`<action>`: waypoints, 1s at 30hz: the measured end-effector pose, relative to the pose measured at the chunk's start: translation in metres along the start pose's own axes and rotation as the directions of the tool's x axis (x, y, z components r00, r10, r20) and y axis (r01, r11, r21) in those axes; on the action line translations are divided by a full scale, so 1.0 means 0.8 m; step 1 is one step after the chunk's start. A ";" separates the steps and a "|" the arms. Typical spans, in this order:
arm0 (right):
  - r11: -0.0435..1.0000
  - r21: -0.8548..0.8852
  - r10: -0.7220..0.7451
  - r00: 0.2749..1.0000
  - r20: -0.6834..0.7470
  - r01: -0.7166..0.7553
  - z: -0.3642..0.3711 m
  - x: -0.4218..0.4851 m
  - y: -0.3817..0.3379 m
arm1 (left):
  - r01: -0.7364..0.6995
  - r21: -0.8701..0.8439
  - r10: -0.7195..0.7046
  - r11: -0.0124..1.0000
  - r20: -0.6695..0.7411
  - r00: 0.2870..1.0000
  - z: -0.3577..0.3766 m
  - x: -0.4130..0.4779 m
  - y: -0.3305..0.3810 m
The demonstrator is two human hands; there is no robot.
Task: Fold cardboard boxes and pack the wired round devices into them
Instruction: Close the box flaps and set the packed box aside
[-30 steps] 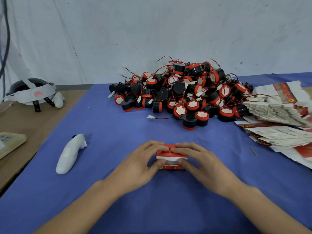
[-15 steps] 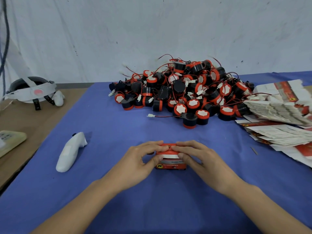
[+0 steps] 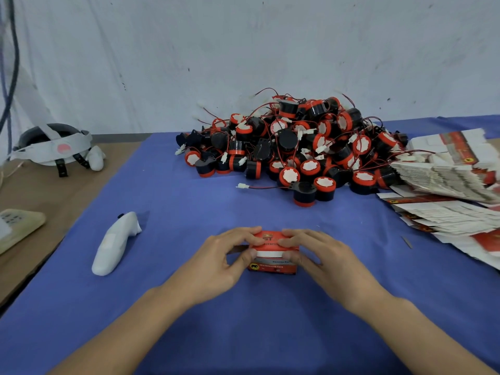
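A small red and white cardboard box (image 3: 273,262) stands on the blue cloth near the front middle. My left hand (image 3: 224,259) grips its left side, fingers curled over the top flap and thumb on the front. My right hand (image 3: 322,259) grips the right side the same way. The top flap looks nearly down, with a white strip showing under it. A big pile of black and red wired round devices (image 3: 292,147) lies behind the box. Flat unfolded boxes (image 3: 446,193) are stacked at the right.
A white controller (image 3: 116,243) lies on the blue cloth (image 3: 162,307) to the left. A headset (image 3: 54,147) and a beige device (image 3: 16,226) sit on the brown table at far left. A wall stands behind the pile.
The box has tilted so more of its red top shows. My fingers have shifted slightly on the flap; both hands stay on the box at the same spot.
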State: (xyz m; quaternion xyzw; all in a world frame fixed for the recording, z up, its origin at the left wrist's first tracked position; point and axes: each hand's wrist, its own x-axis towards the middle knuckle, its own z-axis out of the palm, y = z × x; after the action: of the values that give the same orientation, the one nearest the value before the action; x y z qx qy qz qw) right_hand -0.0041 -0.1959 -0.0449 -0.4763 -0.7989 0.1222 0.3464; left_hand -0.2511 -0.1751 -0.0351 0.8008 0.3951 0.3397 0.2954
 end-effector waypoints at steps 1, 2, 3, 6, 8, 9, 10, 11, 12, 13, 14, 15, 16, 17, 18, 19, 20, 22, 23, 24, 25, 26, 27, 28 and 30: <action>1.000 -0.011 -0.007 1.000 0.008 0.007 -0.001 -0.001 0.000 | 0.003 -0.003 -0.003 1.000 0.004 1.000 0.000 -0.001 -0.001; 0.999 -0.029 -0.019 1.000 0.023 0.019 -0.002 -0.002 0.001 | -0.001 0.011 0.001 1.000 0.005 1.000 0.000 -0.001 -0.002; 0.998 -0.049 -0.034 0.998 0.047 0.036 -0.002 -0.003 0.003 | -0.012 0.031 0.012 0.999 0.005 1.000 0.001 -0.001 -0.003; 0.996 -0.066 -0.050 0.988 0.145 0.060 -0.003 -0.008 0.007 | -0.055 0.082 0.055 0.995 0.001 0.999 0.002 -0.001 -0.006; 0.995 -0.080 -0.049 0.981 0.187 0.064 -0.002 -0.010 0.009 | -0.080 0.118 0.079 0.990 0.015 0.997 0.000 -0.001 -0.005; 0.994 -0.085 -0.047 0.980 0.195 0.065 -0.002 -0.011 0.010 | -0.091 0.141 0.088 0.986 0.025 0.996 0.000 -0.001 -0.004; 0.994 -0.089 -0.045 0.979 0.199 0.064 -0.001 -0.012 0.010 | -0.097 0.168 0.092 0.981 0.034 0.995 0.000 -0.001 -0.004; 0.994 -0.093 -0.044 0.979 0.198 0.063 -0.001 -0.012 0.010 | -0.101 0.212 0.095 0.972 0.038 0.995 0.000 -0.002 -0.003; 0.993 -0.097 -0.044 0.980 0.196 0.064 0.000 -0.012 0.010 | -0.110 0.265 0.104 0.958 0.037 0.994 0.000 -0.002 -0.003; 0.993 -0.099 -0.046 0.980 0.196 0.066 0.000 -0.011 0.010 | -0.121 0.323 0.117 0.939 0.032 0.993 0.001 -0.003 -0.002; 0.993 -0.100 -0.046 0.979 0.200 0.067 0.000 -0.011 0.010 | -0.131 0.368 0.130 0.921 0.029 0.991 0.002 -0.004 -0.002; 0.993 -0.097 -0.044 0.977 0.209 0.065 -0.001 -0.010 0.009 | -0.143 0.400 0.143 0.905 0.029 0.989 0.003 -0.005 -0.001; 0.994 -0.090 -0.042 0.975 0.217 0.063 -0.001 -0.011 0.009 | -0.162 0.419 0.163 0.893 0.035 0.986 0.005 -0.004 0.001; 0.995 -0.076 -0.041 0.975 0.220 0.059 -0.002 -0.011 0.008 | -0.186 0.431 0.184 0.883 0.047 0.982 0.008 -0.004 0.003; 0.997 -0.054 -0.034 0.976 0.216 0.047 -0.002 -0.012 0.007 | -0.205 0.438 0.198 0.875 0.063 0.978 0.010 -0.004 0.006; 0.999 -0.032 -0.013 0.979 0.205 0.020 -0.002 -0.013 0.005 | -0.216 0.447 0.202 0.868 0.080 0.976 0.013 -0.003 0.009; 1.000 -0.016 0.022 0.982 0.190 -0.019 -0.003 -0.014 0.004 | -0.227 0.459 0.207 0.859 0.094 0.974 0.015 -0.003 0.011; 0.997 -0.010 0.071 0.984 0.162 -0.071 -0.003 -0.015 0.003 | -0.249 0.480 0.220 0.841 0.118 0.968 0.017 -0.001 0.013; 0.997 -0.014 0.071 0.986 0.153 -0.069 -0.003 -0.014 0.003 | -0.254 0.485 0.221 0.837 0.126 0.967 0.016 -0.001 0.012; 0.998 -0.023 0.062 0.987 0.148 -0.059 -0.004 -0.014 0.003 | -0.256 0.488 0.222 0.835 0.127 0.967 0.015 0.000 0.011; 0.998 -0.038 0.053 0.988 0.145 -0.048 -0.004 -0.014 0.004 | -0.258 0.489 0.227 0.833 0.122 0.966 0.014 0.000 0.010; 0.998 -0.057 0.046 0.989 0.138 -0.039 -0.005 -0.014 0.004 | -0.263 0.491 0.239 0.831 0.112 0.964 0.014 0.000 0.009; 0.996 -0.081 0.038 0.992 0.123 -0.028 -0.005 -0.015 0.004 | -0.270 0.491 0.255 0.828 0.100 0.962 0.015 0.000 0.009; 0.994 -0.106 0.025 0.994 0.103 -0.014 -0.005 -0.016 0.004 | -0.277 0.491 0.268 0.826 0.089 0.959 0.016 0.000 0.008; 0.988 -0.150 -0.026 0.998 0.056 0.034 -0.006 -0.017 0.003 | -0.278 0.490 0.274 0.827 0.081 0.958 0.019 -0.001 0.008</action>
State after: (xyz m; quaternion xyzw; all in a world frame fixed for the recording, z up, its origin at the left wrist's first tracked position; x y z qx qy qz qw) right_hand 0.0053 -0.2070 -0.0485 -0.4855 -0.8220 0.0689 0.2895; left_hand -0.2369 -0.1824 -0.0400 0.8993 0.3482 0.2631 0.0292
